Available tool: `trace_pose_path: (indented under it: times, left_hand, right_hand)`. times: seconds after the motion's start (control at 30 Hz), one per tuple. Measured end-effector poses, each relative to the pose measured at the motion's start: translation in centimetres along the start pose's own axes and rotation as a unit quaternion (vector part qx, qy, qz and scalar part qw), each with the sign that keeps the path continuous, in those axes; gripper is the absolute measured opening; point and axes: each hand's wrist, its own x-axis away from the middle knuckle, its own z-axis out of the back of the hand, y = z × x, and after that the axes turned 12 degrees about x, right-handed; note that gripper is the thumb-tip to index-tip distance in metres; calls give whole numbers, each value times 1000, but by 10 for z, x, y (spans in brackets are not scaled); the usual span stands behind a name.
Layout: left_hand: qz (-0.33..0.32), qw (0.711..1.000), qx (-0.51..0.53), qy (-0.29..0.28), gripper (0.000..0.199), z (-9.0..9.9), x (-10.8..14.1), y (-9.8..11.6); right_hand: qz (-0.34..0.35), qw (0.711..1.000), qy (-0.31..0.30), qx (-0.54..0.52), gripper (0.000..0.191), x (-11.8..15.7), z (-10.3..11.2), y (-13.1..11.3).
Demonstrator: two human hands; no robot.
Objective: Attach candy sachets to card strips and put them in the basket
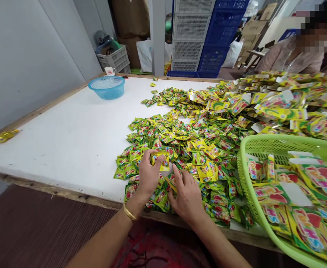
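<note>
My left hand (149, 175), with a gold bangle at its wrist, pinches a small yellow candy packet (163, 160) between thumb and fingers. Just right of it, my right hand (188, 195) is closed around a small printed carton (171, 181), partly hidden by the fingers. A pale flap of the carton shows beneath the packet. Both hands are over a spread heap of green and yellow candy packets (177, 137) on the white table (63, 149).
A green basket (244, 178) of printed cartons stands at the right. Behind it more open-ended cartons (281, 104) are piled, with a co-worker (289, 56) beyond. A blue basket (107, 89) sits at the far left; stacked crates (190, 33) stand behind the table.
</note>
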Motion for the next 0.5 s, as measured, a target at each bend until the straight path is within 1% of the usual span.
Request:
trace_pose_path:
  times: [0.07,0.1,0.17,0.2,0.23,0.27,0.37,0.43,0.5]
  left_hand:
    - [-33,999,-15,-3,19,-10,6,1]
    - [-50,999,-21,-10,22,-13,10,1]
    - [-79,996,-29,-35,31,-16,17,0]
    - [-81,995,-33,-56,32,-15,19,0]
    - [-68,994,-40,-79,31,-14,20,1]
    - [-40,992,-48,-105,29,-12,19,2]
    - [57,980,-71,-177,21,-3,7,8]
    - [76,967,-82,-229,19,3,-2,15]
    - [69,953,-100,-276,18,7,-9,22]
  right_hand:
    - [-9,1000,25,3,66,1,-4,-3]
    - [-14,999,34,4,64,1,-7,-3]
    - [-25,999,44,5,62,0,-10,-2]
    - [-28,999,45,6,61,0,-11,0]
    - [-30,999,46,5,61,0,-12,3]
    - [-27,999,46,4,60,0,-12,5]
    - [0,999,50,1,60,-1,-8,14]
    - [23,998,57,-1,61,-2,-6,17]
    - [41,997,61,-4,62,-3,-3,19]
